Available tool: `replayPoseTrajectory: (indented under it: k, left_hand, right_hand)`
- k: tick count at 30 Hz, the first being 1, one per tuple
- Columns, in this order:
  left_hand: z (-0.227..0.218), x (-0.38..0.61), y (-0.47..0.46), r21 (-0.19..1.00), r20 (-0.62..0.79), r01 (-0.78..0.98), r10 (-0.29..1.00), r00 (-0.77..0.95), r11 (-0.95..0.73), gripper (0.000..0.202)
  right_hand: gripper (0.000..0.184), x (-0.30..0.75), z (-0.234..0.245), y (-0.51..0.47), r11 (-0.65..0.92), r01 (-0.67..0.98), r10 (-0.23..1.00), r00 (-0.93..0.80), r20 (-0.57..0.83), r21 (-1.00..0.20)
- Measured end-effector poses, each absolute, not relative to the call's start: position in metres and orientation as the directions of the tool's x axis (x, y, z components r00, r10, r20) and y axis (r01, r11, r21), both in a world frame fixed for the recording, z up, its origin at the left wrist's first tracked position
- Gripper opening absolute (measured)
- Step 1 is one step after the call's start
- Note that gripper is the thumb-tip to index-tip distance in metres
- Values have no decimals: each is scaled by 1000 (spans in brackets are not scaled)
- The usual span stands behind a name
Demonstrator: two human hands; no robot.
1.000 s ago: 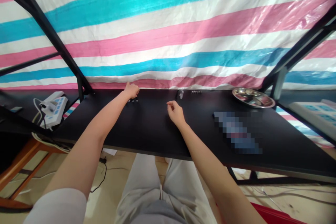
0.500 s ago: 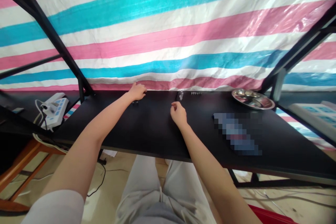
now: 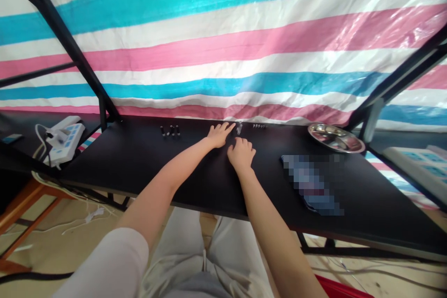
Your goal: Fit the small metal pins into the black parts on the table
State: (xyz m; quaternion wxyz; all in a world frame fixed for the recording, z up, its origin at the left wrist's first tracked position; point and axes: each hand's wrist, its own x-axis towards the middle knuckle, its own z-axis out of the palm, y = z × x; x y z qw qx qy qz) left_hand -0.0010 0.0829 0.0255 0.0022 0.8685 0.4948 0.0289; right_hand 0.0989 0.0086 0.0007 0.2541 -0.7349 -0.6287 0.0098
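My left hand [image 3: 219,134] lies on the black table [image 3: 146,158] with its fingers stretched out toward a small clear-and-metal part [image 3: 239,128] near the back edge. It holds nothing. My right hand [image 3: 240,152] rests just to its right and nearer to me, fingers curled under; I cannot make out anything in it. A short row of small dark parts [image 3: 170,131] stands to the left of both hands. Another row of tiny dark parts [image 3: 260,126] lies to the right of the clear part.
A shallow metal dish [image 3: 335,138] sits at the table's back right. A blurred flat object [image 3: 310,182] lies right of my hands. A white power strip [image 3: 64,137] with cables sits on the left. A striped tarp hangs behind; black frame bars slant at both sides.
My left hand left the row of small dark parts and moved right to the middle, opening its fingers. My right hand shifted slightly forward and curled.
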Motion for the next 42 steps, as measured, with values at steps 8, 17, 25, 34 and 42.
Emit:
replayPoseTrajectory:
  k: [8, 17, 25, 34, 42]
  left_hand:
    - [17, 13, 91, 48, 283, 865, 838, 467, -499, 31]
    - [16, -22, 53, 473, 461, 819, 883, 85, -326, 7]
    - [11, -70, 13, 785, 488, 540, 840, -239, -303, 8]
    - [10, -76, 2, 839, 451, 468, 835, -316, -276, 13]
    - [1, -76, 5, 838, 445, 467, 848, -287, -282, 13]
  right_hand:
    - [44, 97, -8, 9, -81, 922, 939, 198, 281, -379]
    - [52, 99, -1, 26, -194, 898, 962, 252, 101, -395]
    - [56, 104, -1, 53, -220, 889, 973, 231, -22, -400]
    - [61, 100, -2, 64, -238, 902, 970, 240, -40, -361]
    - [64, 97, -7, 57, -220, 908, 972, 237, 4, -356]
